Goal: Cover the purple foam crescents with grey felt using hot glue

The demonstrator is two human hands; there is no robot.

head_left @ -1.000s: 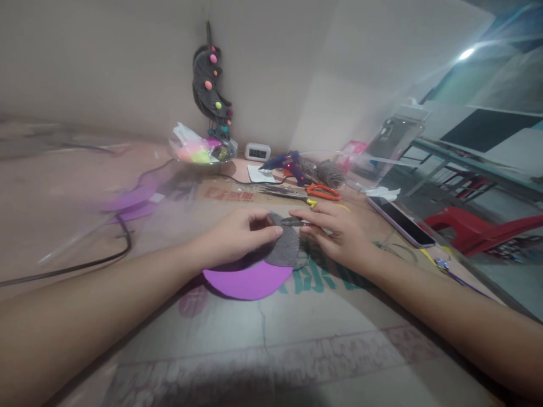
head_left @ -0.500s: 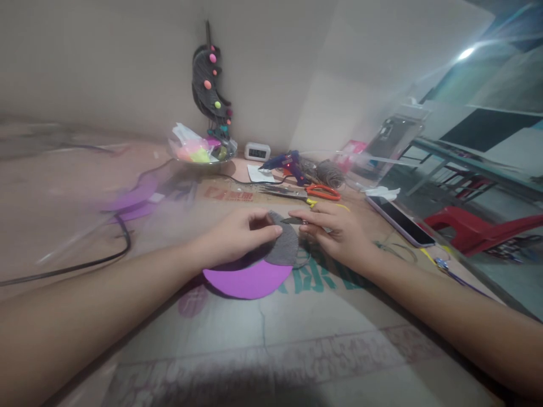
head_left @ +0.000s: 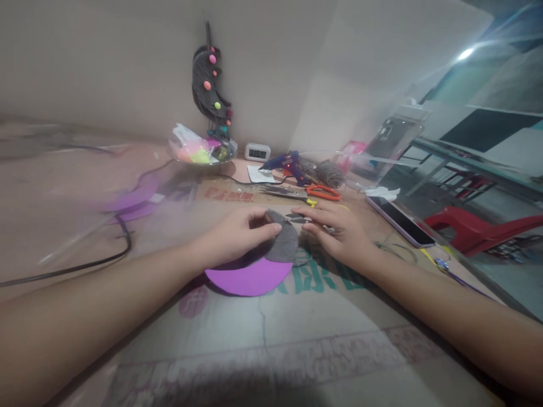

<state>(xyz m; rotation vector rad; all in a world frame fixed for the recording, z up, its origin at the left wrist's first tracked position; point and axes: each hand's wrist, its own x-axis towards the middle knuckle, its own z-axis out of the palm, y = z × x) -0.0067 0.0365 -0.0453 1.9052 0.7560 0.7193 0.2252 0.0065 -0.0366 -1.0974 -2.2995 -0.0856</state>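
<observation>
Cardboard (head_left: 203, 350) with red and green printing covers the near part of my pinkish counter (head_left: 51, 192), pale wall behind it. Right in the middle of that, my left hand (head_left: 244, 234) is clamped on a purple crescent-shaped piece (head_left: 252, 278), thumb on top. Its right end is covered in grey yarn wrapping (head_left: 283, 240), while the lower edge is bare purple. My right hand (head_left: 328, 226) is just beside it, thumb and fingertips pinching a dark grey bit (head_left: 297, 218) near the wrapped end. Too blurry to say exactly what that is, sorry. A faint loose strand curls on the cardboard between the piece and that hand.

Just past my hands: orange-handled scissors (head_left: 323, 193) lying flat, and behind those a blue glue gun (head_left: 278, 163) with a small red light, nozzle over a white card (head_left: 259, 174). To the right of the gun sits a ball of grey yarn (head_left: 330, 174). A white digital clock (head_left: 257, 152) stands near the wall, can't read it properly. Left of that is a clear dish (head_left: 203, 163) piled with colourful bits, and above it a grey crescent ornament (head_left: 203, 90) dotted with bright little balls hangs on the wall.

Far left, more purple cutouts (head_left: 136, 199) plus a black cable (head_left: 85, 272). Over on the right there's a phone (head_left: 401, 219), screen dark, then a red chair (head_left: 466, 229) beyond the edge.
</observation>
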